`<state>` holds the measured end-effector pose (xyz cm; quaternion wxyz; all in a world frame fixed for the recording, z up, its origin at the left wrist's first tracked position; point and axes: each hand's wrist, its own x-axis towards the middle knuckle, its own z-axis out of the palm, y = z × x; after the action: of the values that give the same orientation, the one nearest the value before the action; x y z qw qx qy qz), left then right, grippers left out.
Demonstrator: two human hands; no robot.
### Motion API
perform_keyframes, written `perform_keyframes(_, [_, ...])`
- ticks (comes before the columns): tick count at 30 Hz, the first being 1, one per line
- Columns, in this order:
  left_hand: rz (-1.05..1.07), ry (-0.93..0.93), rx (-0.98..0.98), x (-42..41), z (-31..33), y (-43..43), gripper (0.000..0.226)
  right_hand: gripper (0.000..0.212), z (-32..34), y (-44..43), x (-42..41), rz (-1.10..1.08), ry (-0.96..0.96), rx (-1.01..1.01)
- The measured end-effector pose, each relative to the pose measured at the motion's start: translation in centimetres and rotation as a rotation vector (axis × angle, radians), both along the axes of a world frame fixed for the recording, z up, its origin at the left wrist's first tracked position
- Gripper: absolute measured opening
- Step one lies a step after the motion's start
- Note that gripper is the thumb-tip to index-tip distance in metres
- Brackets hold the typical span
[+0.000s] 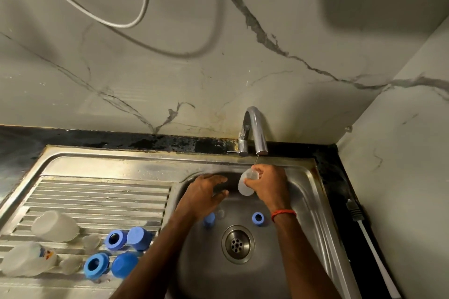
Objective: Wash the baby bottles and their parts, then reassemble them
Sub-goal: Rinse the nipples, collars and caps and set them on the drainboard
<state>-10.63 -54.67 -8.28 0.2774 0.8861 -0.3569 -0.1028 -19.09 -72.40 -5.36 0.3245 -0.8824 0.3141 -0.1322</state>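
My right hand (pixel 268 185) grips a small clear bottle (pixel 246 184) under the tap's spout (pixel 260 138), where a thin stream runs. My left hand (pixel 205 193) hovers beside it over the basin with fingers spread, holding nothing. On the basin floor lie a blue collar ring (pixel 258 218), a blue cap (pixel 209 219) and a clear teat (pixel 220 213). On the drainboard to the left lie two clear bottles (pixel 55 226) (pixel 28 260), two clear teats (pixel 91 241) (pixel 70 265), two blue rings (pixel 116 239) (pixel 95 265) and two blue caps (pixel 139 238) (pixel 124 265).
The steel sink (pixel 313 201) has a drain (pixel 238 244) in the middle. A ribbed drainboard (pixel 97 199) lies left. A white cable with a grey plug (pixel 364 230) runs along the black counter at right. A marble wall stands close behind, with a hose (pixel 143 7) hanging.
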Motion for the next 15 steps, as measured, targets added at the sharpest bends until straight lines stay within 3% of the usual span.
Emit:
perform_keyframes(2, [-0.003, -0.01, -0.002, 0.25, 0.04, -0.14, 0.045, 0.036, 0.33, 0.2, 0.1, 0.02, 0.018, -0.08])
perform_keyframes(5, [-0.017, -0.02, -0.008, 0.6, 0.1, -0.23, 0.042, 0.044, 0.53, 0.62, 0.46, -0.004, -0.014, 0.029])
perform_keyframes(15, [-0.017, -0.009, -0.018, 0.57, 0.25, -0.33, 0.041, 0.04, 0.66, 0.34, -0.16, -0.07, -0.03, 0.027])
